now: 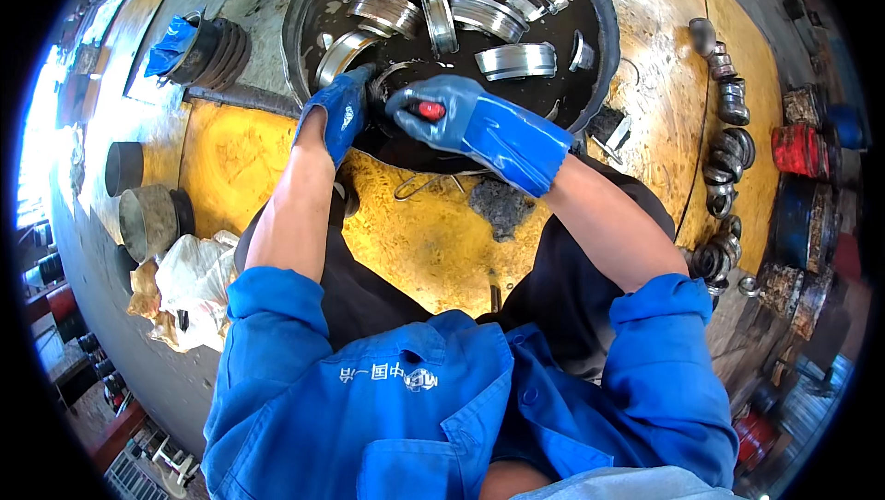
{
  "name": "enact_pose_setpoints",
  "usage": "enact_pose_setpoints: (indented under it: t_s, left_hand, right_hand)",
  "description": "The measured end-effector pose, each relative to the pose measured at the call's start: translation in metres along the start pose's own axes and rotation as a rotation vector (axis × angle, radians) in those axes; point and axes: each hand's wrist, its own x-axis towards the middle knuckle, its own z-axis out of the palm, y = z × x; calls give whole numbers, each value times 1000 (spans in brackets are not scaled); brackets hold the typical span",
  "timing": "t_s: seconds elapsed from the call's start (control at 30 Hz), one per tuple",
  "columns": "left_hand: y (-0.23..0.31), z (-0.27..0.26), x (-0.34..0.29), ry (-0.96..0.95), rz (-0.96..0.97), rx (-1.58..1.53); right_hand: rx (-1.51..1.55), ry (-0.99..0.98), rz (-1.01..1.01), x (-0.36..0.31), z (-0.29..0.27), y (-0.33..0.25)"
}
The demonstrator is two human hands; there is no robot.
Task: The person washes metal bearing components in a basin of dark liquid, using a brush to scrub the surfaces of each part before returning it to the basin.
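Note:
Both my hands wear blue rubber gloves over the near rim of a round black tub (pixel 297 48) of dark liquid. My left hand (pixel 341 113) is closed at the edge of a dark curved metal piece (pixel 376 90), mostly hidden between the gloves. Wrapped in my right hand (pixel 447 113) is a tool with a red handle (pixel 430 111); its working end is hidden. Beyond the gloves, several shiny curved metal shells lie partly in the liquid, among them a wide shell (pixel 516 61) and a narrow upright one (pixel 438 19).
A dark rag (pixel 501 207) and a bent wire (pixel 429 185) lie on the yellow floor sheet before me. Metal rings (pixel 728 154) line the right side. At left stand a can with blue plastic (pixel 198 48), a grey cylinder (pixel 146 222) and a white plastic bag (pixel 195 288).

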Motion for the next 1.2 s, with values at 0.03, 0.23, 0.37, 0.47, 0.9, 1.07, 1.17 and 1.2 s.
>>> enact_pose_setpoints:
  t_s: [0.03, 0.23, 0.37, 0.47, 0.9, 1.07, 1.17, 1.2]
  left_hand:
    - [0, -34, 14, -83, 30, -86]
    - [-5, 4, -2, 81, 30, 96]
    - [-2, -52, 31, -51, -25, -188]
    - [-7, -25, 25, -13, -34, -56]
    - [-6, -9, 7, 62, 95, 121]
    - [2, -35, 25, -78, 90, 285]
    - [-5, -35, 29, -91, 100, 186]
    - [-7, -33, 25, -77, 106, 143]
  right_hand:
    - [-45, -69, -49, 0, 1, -9]
    - [-112, -351, 38, -22, -24, 5]
    - [-154, -401, 95, -16, -40, -8]
    - [-218, -390, 208, -18, -63, -8]
    - [-367, -111, 198, -17, -51, 0]
    - [64, -19, 521, -8, -41, 2]
    - [417, 150, 797, 8, -31, 15]
    - [568, 172, 860, 10, -25, 15]
